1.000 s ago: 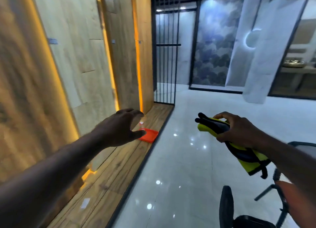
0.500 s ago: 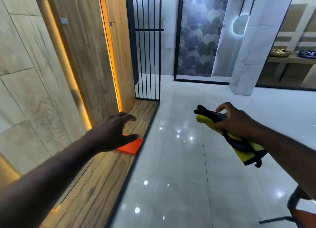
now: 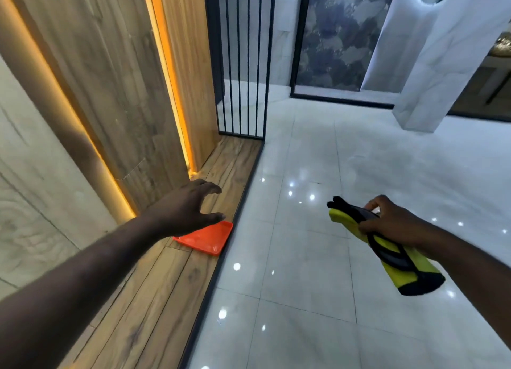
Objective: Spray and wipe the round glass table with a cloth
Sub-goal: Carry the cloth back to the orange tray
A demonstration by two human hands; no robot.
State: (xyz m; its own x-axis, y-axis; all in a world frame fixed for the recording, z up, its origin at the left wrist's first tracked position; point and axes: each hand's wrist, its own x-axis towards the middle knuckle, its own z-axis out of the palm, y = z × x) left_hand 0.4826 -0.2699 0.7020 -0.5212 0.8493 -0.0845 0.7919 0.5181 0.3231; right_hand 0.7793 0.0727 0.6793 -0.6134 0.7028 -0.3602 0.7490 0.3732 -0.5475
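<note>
Beside the wood-panelled wall, fetching gear, with no wiping begun.

The left hand [image 3: 190,205] reaches down with fingers spread and empty, just above an orange tray [image 3: 206,238] on the wooden floor strip [image 3: 143,308]. The right hand [image 3: 392,222] is closed around a yellow and black cloth [image 3: 398,263]. No round glass table or spray bottle shows. Next move, likely: grasp the tray, then find the table.

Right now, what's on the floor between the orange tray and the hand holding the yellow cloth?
In the head view, only bare glossy white floor tiles lie between the orange tray and the right hand gripping the yellow cloth.
</note>
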